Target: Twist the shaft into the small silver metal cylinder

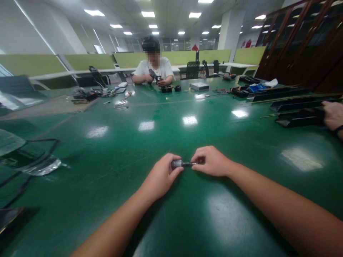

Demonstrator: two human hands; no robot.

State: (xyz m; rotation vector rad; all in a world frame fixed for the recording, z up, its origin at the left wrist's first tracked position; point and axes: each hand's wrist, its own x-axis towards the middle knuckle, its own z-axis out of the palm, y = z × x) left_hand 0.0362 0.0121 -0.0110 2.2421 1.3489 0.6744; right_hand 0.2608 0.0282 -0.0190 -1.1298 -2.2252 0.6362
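Observation:
Just above the green tabletop [160, 142], my left hand [160, 175] pinches a dark cylindrical part [177, 164] between thumb and fingers. A thin dark shaft [187, 164] runs from the cylinder toward the right. My right hand [213, 162] is closed on the shaft's far end, with thumb and forefinger pressed around it. Its exact kind is too small and blurred to tell. The cylinder lies level between both hands, and its left end is hidden by my left fingers.
Across the table a person [154, 67] holds a black tool [154, 75]. At right, another person's hand [333, 114] rests by long black channels [300, 117]. A clear plastic bag [40, 162] lies left. Farther back sit a silver box [199, 86] and loose cables [122, 103].

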